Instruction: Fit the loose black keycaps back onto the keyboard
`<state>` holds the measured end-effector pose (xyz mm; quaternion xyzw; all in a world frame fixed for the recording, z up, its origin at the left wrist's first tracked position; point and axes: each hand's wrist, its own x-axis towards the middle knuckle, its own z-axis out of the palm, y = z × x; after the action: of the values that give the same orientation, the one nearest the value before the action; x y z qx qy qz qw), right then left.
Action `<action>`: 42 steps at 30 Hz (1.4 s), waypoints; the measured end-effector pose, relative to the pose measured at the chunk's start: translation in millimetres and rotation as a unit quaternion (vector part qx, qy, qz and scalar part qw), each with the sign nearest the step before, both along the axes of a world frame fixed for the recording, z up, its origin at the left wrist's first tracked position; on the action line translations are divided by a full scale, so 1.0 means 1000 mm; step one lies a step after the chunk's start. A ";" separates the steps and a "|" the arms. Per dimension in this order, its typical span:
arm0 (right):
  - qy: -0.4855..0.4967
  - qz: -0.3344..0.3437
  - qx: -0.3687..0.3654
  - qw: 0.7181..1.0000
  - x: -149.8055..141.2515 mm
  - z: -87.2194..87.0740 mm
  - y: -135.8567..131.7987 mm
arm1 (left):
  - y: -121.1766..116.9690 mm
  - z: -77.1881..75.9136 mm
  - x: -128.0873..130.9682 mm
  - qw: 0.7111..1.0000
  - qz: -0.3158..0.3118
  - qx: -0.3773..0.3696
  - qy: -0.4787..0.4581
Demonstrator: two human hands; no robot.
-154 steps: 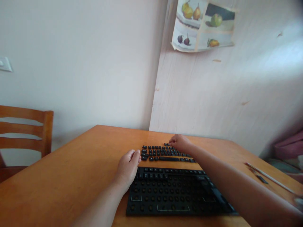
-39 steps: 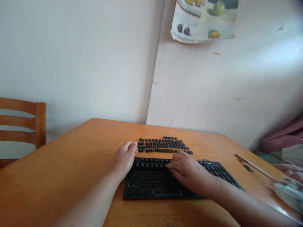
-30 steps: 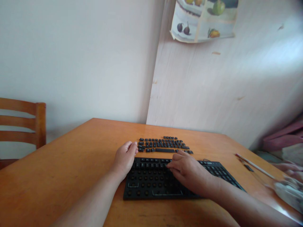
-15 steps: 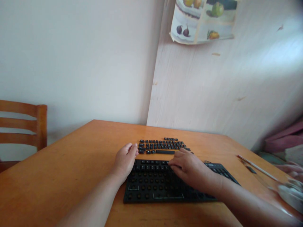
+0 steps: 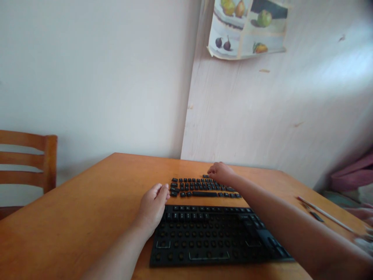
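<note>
A black keyboard [image 5: 210, 244] lies on the wooden table, keycaps on its top rows and bare switches over most of its middle. Beyond it, loose black keycaps [image 5: 198, 186] sit in rows, with a long spacebar [image 5: 204, 194] at the front. My left hand [image 5: 154, 204] is closed at the keyboard's upper left corner; what its curled fingers hold, if anything, is hidden. My right hand [image 5: 220, 173] reaches over the keyboard to the short farthest row of keycaps. Its fingers are pinched together there and cover part of that row; I cannot make out what is between them.
On the right lie a thin pale stick [image 5: 326, 214] and a small dark object [image 5: 316, 216]. Another person's hand [image 5: 361, 214] shows blurred at the right edge. A wooden chair [image 5: 27, 167] stands left of the table [image 5: 87, 202]; walls rise behind.
My right hand has moved from the keyboard's upper key rows to the farthest row of loose keycaps. My left hand stays at the corner. The view has tilted slightly upward.
</note>
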<state>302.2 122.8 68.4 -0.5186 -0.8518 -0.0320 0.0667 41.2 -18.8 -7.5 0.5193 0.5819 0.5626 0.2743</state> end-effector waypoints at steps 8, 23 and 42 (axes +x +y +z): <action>-0.009 -0.021 -0.029 0.999 -0.004 -0.016 0.034 | -0.001 0.000 0.000 1.000 -0.005 -0.005 -0.003; -0.024 -0.017 -0.061 0.998 -0.007 -0.029 0.055 | -0.001 -0.001 -0.001 1.000 -0.002 0.002 0.003; 0.001 0.025 -0.007 1.000 -0.010 0.002 0.017 | -0.002 0.002 0.001 1.000 -0.003 -0.004 -0.005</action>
<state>292.3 139.7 70.1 -0.4973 -0.8648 -0.0242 0.0651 42.2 -20.3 -5.6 0.5172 0.5812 0.5619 0.2810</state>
